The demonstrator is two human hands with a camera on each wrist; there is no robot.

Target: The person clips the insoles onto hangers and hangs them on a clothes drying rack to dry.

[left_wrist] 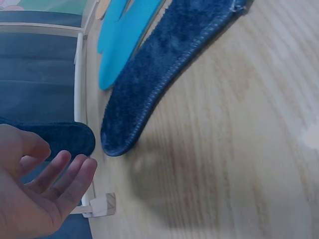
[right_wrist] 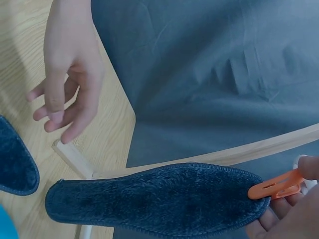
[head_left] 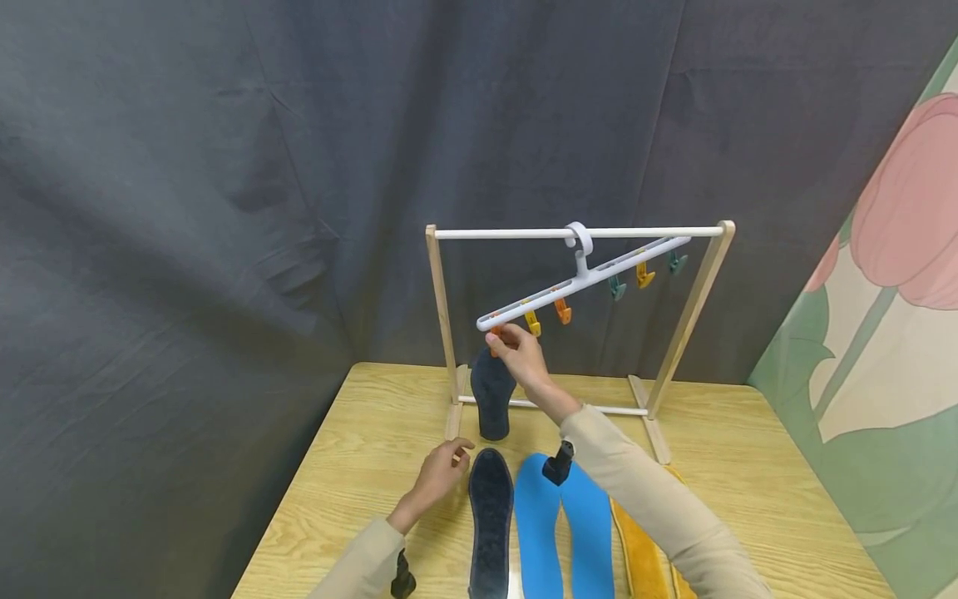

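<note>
A dark blue plush insole (head_left: 492, 403) hangs toe-up from an orange clip (right_wrist: 279, 185) at the lower left end of a white hanger (head_left: 539, 300). My right hand (head_left: 521, 359) pinches this clip, its thumb on the clip's end and other fingers by the insole's tip. The hanger hooks over the rack's white top bar (head_left: 501, 235) and tilts down to the left. Relaxed and holding nothing, my left hand (head_left: 440, 471) hovers over the table, left of a second dark blue insole (head_left: 491, 520) lying flat.
Two light blue insoles (head_left: 537, 532) lie right of the dark one, then yellow-orange insoles (head_left: 639, 553) partly under my right sleeve. Several yellow, orange and green clips (head_left: 617, 288) hang along the hanger. The rack's wooden posts (head_left: 696, 312) stand on feet at the table's back.
</note>
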